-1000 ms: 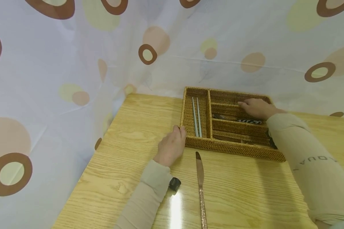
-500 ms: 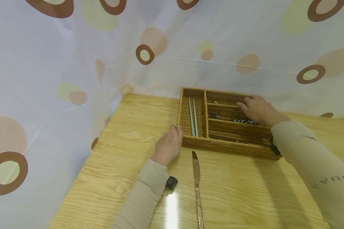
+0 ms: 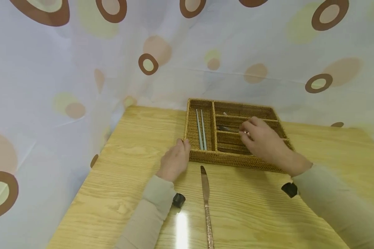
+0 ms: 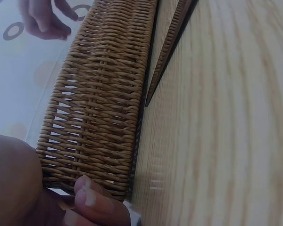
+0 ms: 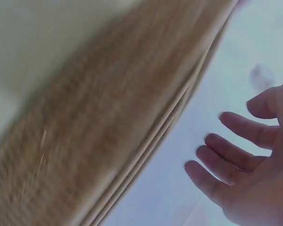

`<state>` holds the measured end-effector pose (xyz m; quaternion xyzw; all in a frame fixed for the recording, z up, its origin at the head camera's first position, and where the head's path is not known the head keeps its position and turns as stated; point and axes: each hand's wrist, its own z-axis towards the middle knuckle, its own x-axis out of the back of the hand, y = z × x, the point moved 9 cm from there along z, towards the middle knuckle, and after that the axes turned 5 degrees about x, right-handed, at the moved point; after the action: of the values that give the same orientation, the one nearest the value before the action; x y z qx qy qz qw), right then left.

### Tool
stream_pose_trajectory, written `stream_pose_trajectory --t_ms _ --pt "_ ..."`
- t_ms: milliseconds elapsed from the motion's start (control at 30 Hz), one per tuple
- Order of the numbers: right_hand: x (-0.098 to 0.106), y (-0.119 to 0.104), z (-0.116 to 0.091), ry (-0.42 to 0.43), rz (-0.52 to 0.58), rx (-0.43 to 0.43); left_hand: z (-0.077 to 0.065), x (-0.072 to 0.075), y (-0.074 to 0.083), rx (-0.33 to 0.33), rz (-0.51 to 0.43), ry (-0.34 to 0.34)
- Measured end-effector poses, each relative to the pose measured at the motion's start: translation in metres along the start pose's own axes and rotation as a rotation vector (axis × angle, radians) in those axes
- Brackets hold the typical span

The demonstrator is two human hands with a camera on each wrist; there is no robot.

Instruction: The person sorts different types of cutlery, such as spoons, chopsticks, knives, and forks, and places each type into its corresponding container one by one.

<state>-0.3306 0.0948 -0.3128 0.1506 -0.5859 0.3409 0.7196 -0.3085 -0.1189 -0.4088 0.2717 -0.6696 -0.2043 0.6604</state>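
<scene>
My left hand [image 3: 175, 159] grips the near left corner of a wicker cutlery tray [image 3: 237, 160]; the left wrist view shows its fingertips [image 4: 99, 200] curled around the woven corner. Over the tray's front right part hovers my right hand [image 3: 263, 141]. Its loosely bent fingers hold nothing in the right wrist view, where the hand [image 5: 254, 174] is apart from the tray. A pair of pale chopsticks [image 3: 202, 129] lies in the left compartment. Dark cutlery [image 3: 223, 128] shows in the middle right compartment, partly hidden by my right hand.
A copper-coloured table knife [image 3: 206, 193] lies on the wooden table [image 3: 137, 173] in front of the tray. A small pinkish tip [image 3: 225, 113] shows in the back compartment, a dark blade [image 3: 232, 151] in the front one. Patterned cloth [image 3: 174, 83] hangs behind and left.
My right hand has moved from the tray's back right part toward the front and left. The left hand keeps its grip on the corner. The whole head view has shifted slightly.
</scene>
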Motion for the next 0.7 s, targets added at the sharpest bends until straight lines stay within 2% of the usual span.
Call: stream_pose_trajectory --t_ms 100,200,333,500,600,700 --pt "-0.018 -0.046 -0.016 -0.046 0.049 0.084 0.0 0.0 -0.001 0.008 0.002 -0.002" --pt "-0.043 -0.089 -0.036 -0.166 0.114 0.159 0.0 -0.001 -0.001 0.01 -0.002 -0.003" --pt "-0.073 -0.127 -0.06 -0.32 0.164 0.187 0.0 -0.001 0.0 0.006 -0.011 -0.005" --pt "-0.097 -0.141 -0.079 -0.428 0.104 0.13 0.001 -0.001 -0.001 -0.004 -0.008 0.005" --pt "-0.106 -0.141 -0.084 -0.446 0.038 0.09 0.001 -0.001 -0.001 -0.009 -0.013 0.004" --pt "-0.112 -0.14 -0.086 -0.447 0.036 0.046 0.001 -0.001 -0.001 -0.01 -0.014 0.001"
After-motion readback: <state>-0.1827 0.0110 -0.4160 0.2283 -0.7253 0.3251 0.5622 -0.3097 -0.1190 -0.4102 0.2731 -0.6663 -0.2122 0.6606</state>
